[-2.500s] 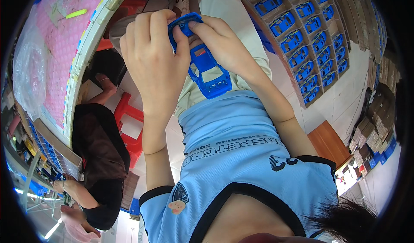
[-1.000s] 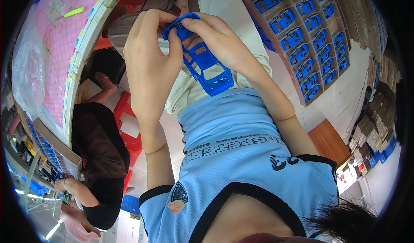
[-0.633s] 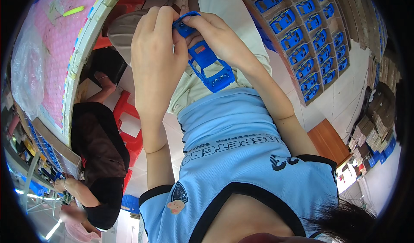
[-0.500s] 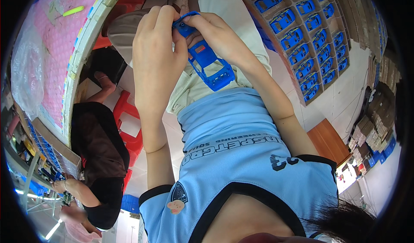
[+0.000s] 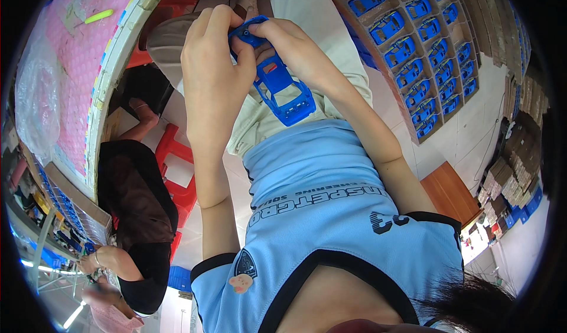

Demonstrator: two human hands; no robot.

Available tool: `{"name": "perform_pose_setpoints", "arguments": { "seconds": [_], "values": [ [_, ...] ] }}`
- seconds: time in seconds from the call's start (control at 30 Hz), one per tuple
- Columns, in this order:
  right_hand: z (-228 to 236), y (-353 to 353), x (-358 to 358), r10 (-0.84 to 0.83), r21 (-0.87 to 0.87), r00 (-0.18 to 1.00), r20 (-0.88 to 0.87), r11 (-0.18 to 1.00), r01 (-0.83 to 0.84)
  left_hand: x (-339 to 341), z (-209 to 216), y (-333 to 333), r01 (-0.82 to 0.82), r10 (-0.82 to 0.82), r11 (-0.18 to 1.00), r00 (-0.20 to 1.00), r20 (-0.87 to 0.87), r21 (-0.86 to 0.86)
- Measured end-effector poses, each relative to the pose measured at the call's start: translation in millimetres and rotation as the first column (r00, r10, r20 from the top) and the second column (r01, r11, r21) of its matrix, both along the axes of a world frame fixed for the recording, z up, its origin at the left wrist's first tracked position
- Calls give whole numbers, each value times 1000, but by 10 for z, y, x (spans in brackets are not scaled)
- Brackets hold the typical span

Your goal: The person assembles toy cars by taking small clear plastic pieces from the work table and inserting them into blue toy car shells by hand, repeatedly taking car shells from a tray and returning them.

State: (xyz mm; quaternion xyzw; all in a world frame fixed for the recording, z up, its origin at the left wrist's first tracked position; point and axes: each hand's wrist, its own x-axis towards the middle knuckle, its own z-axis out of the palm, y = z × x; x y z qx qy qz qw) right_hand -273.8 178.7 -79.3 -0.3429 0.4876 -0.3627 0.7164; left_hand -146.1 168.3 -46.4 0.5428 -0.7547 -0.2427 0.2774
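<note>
A blue toy car body [image 5: 282, 91], with open window gaps, is held over my lap. My left hand [image 5: 215, 67] is closed on its far end from the left, fingertips at the edge. My right hand [image 5: 295, 46] grips the same end from the right, its thumb pressed on the blue plastic. The car's near end points toward my shirt and hangs free of both hands. Fingers cover part of the middle, and whether a small separate piece sits at the far end I cannot tell.
At the right stands a divided cardboard tray [image 5: 407, 111] of blue toy cars. On the left, a pink-covered table [image 5: 88, 49] bears a yellow-green tool [image 5: 98, 16] and clear plastic bag [image 5: 38, 91]. Red stools [image 5: 177, 156] and a seated co-worker in dark clothes [image 5: 139, 197] are below it.
The car body has shifted slightly left and turned a little, its near end swinging left. Both hands keep hold of it. The co-worker's arm has moved a little.
</note>
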Motion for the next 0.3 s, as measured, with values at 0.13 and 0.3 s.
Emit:
{"name": "perform_pose_setpoints", "arguments": {
  "seconds": [0.13,0.3],
  "values": [
    [-37,-3,14,0,-21,999,-33,1000,-1,14,0,-15,19,-19,1000,1000,-13,-3],
    [-112,-20,-13,66,-31,997,-35,997,-67,20,-4,-7,24,-24,1000,999,-27,19]
  ]
}}
